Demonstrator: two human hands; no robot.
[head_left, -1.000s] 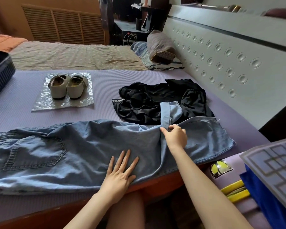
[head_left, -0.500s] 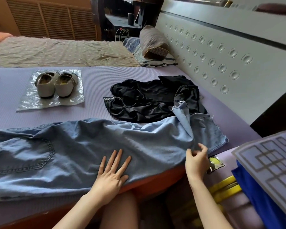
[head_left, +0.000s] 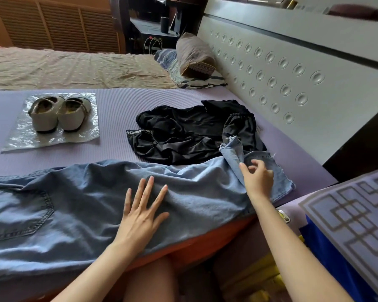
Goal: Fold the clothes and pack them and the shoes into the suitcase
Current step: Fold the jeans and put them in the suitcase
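Observation:
Blue jeans lie spread lengthwise along the near edge of the purple mat, back pocket to the left. My left hand presses flat on the middle of them, fingers straight and spread. My right hand pinches a raised fold of denim near the frayed leg hem. A crumpled black garment lies just behind the jeans; the hem flap overlaps it. A pair of pale shoes stands on a clear plastic sheet at the back left. Part of the purple suitcase, with blue lining, shows at the lower right.
A grey patterned panel juts over the suitcase at the right. The studded grey headboard runs along the right side. A pillow and a beige sheet lie beyond the mat. My bare knee is below the bed edge.
My right hand has carried the denim fold from mid-leg rightward toward the hem, dipped to the bed edge, then come up onto the leg end. My left hand has stayed flat.

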